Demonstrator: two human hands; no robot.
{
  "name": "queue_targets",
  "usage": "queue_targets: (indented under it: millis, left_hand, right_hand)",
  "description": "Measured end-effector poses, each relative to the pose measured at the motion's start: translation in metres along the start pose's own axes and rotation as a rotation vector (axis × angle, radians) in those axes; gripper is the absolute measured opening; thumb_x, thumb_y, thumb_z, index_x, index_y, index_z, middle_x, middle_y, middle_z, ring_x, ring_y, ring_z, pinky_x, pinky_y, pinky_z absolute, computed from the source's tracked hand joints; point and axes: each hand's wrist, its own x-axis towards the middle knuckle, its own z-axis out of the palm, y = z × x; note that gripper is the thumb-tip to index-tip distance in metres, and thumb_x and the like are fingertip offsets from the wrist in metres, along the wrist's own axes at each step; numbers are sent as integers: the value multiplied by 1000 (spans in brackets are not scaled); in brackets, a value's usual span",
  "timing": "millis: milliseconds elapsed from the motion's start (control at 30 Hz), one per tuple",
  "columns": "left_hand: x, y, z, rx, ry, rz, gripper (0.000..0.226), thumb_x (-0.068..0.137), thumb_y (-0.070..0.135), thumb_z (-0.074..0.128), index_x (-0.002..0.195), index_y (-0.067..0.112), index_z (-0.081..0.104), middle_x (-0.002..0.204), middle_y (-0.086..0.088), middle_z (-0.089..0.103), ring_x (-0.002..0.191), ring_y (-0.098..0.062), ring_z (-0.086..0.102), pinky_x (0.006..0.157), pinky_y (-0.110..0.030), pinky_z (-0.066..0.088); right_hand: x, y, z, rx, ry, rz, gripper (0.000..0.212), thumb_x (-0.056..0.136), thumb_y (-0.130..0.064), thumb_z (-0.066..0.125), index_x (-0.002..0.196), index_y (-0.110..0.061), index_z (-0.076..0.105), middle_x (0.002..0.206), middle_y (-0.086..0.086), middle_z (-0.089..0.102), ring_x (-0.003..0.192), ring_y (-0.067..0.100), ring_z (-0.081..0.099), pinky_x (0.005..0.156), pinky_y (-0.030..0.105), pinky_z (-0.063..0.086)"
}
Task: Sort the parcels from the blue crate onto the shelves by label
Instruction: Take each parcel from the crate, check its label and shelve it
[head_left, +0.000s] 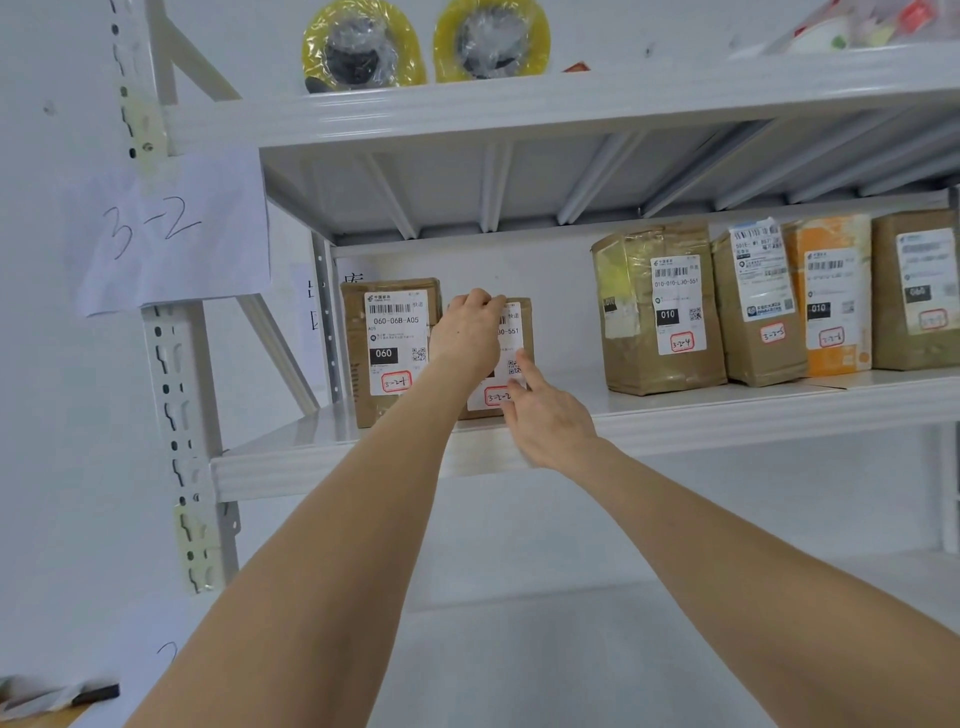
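Note:
A small brown parcel (514, 332) with a white label marked 3-2-2 stands upright on the middle shelf (675, 421). My left hand (467, 338) grips its top edge, fingers curled over it. My right hand (545, 415) touches the parcel's lower front with straight fingers. Just to its left stands another brown parcel (384, 343), labelled 060 and 3-2-1. A paper sign reading 3-2 (166, 234) hangs on the rack's left post. The blue crate is out of view.
Further right on the same shelf stand several parcels, among them a taped brown one (660, 312) marked 3-2-4 and an orange one (831, 296). Between them and my parcel is a gap. Two yellow tape rolls (363, 47) sit on the upper shelf.

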Motion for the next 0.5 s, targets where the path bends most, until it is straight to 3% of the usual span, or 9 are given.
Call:
queue_targets:
  millis: [100,267,500]
  left_hand:
    - [0,-1,-1,4,-12,1,60,91,4,49,146,17,29,144,-5,36,134,-25,31,102,-36,39]
    - [-4,2,-4,45,26,42,57,89,4,47,143,15,35,146,-8,34,135,-25,31,103,-36,36]
    - [-4,44,1,-12,67,128,52,89,2,48,139,14,39,141,-8,35,129,-24,36,90,-35,44]
  right_hand:
    - [2,-1,1,-11,9,0,45,104,-34,28,141,-12,42,161,-3,3,118,27,53,93,39,44]
    - [0,4,-5,-104,114,-8,42,103,-35,31,140,-19,42,153,4,21,116,27,50,83,38,47]
    - [-13,44,-25,-169,202,155,41,101,-34,36,140,-21,43,149,5,29,130,27,36,93,40,41]
